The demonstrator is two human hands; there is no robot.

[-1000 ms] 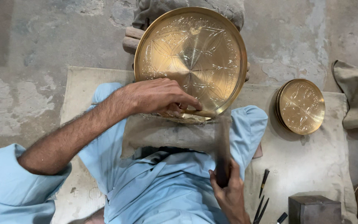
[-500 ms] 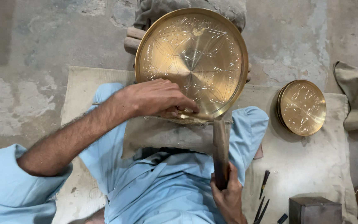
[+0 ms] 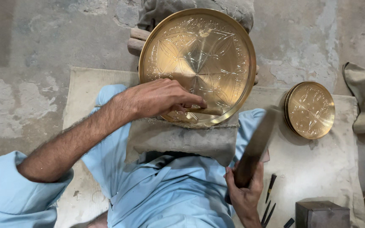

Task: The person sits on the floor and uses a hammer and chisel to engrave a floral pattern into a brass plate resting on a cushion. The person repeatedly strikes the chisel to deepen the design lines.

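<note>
A large engraved brass plate (image 3: 199,59) leans on a grey cloth pad (image 3: 178,137) over my lap. My left hand (image 3: 157,99) rests on the plate's lower rim and pinches a thin metal chisel (image 3: 205,111) that lies against the brass. My right hand (image 3: 246,192) grips the handle of a dark wooden mallet (image 3: 256,145), which is motion-blurred and tilted up to the right of the plate. My legs are in light blue cloth.
A small stack of engraved brass plates (image 3: 310,109) lies on the beige mat (image 3: 317,169) to the right. Dark chisels (image 3: 269,198) and a dark metal block (image 3: 320,214) sit at the lower right. Wooden rods (image 3: 136,40) and bare concrete floor lie behind the plate.
The mallet has swung from upright beside the plate's lower edge to a tilt toward the right, away from the chisel. My left hand and the chisel have held still.
</note>
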